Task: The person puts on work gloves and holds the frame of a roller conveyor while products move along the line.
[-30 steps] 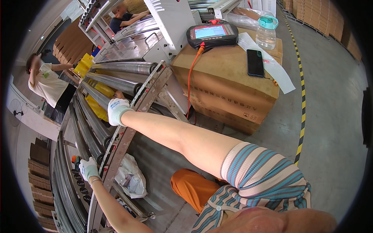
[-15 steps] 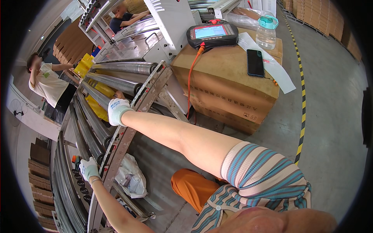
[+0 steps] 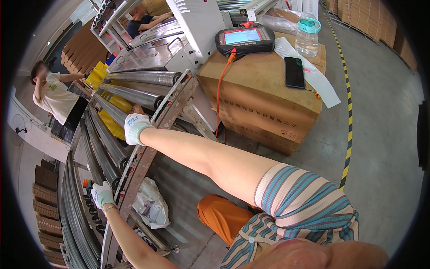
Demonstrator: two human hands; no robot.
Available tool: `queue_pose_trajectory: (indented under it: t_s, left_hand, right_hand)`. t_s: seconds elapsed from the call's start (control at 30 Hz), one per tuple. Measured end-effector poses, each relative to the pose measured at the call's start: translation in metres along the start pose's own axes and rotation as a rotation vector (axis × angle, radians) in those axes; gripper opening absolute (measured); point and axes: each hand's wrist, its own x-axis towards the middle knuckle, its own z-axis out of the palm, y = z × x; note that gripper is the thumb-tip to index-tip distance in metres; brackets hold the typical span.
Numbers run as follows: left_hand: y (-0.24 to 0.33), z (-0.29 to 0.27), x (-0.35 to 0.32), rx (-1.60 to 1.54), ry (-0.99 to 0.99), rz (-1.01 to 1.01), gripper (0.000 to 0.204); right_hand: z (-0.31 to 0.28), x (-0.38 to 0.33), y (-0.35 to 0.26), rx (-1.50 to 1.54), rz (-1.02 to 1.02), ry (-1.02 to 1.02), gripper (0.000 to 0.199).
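A roller conveyor point(image 3: 106, 167) with grey metal rollers runs along my left side. My right hand point(image 3: 137, 129), in a white glove, is closed on its worn side rail point(image 3: 144, 158), beside a roller end. Nearer to me, my left hand point(image 3: 103, 195), also gloved, is curled over the same rail. The fingertips of both hands are partly hidden. A yellow sheet-like thing point(image 3: 111, 121) shows between the rollers beyond my right hand. A white plastic bag point(image 3: 152, 205) lies below the rail.
A large carton point(image 3: 260, 96) stands right of the conveyor, bearing a handheld control panel point(image 3: 244, 38) with an orange cable, a phone point(image 3: 294, 72) and a water bottle point(image 3: 307, 38). One co-worker point(image 3: 58, 96) stands at the far left; another point(image 3: 141, 23) is behind the machine. Flat cardboard stacks point(image 3: 48, 215) line the left.
Both my hands stay where they were on the rail. The co-worker at the far left has shifted very slightly.
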Motion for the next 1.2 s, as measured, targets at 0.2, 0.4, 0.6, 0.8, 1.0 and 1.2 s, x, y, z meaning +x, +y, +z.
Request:
queue_pose_trajectory:
  t_s: [0.2,0.4,0.6,0.8,1.0,1.2]
  left_hand:
    - [-0.003,0.000,0.003,0.002,0.017,0.017,0.047]
    - [-0.003,0.004,0.003,-0.007,0.056,0.038,0.046]
    - [0.003,0.002,-0.004,-0.023,0.128,0.067,0.043]
    - [-0.017,0.003,0.003,-0.068,0.447,0.261,0.035]
    - [0.048,-0.007,-0.063,-0.348,0.822,0.712,0.020]
    - [0.164,0.029,-0.203,-0.573,-0.100,0.916,0.018]
  right_hand:
    - [-0.001,-0.001,-0.003,0.005,0.006,0.017,0.045]
    - [0.000,-0.001,-0.001,0.014,0.005,0.029,0.046]
    - [-0.003,-0.005,0.002,-0.011,-0.002,0.057,0.040]
    - [-0.009,-0.016,-0.010,0.053,-0.135,0.201,0.034]
    - [-0.002,-0.012,0.002,0.034,-0.181,0.237,0.032]
    - [-0.002,-0.005,0.007,-0.001,-0.105,0.213,0.047]
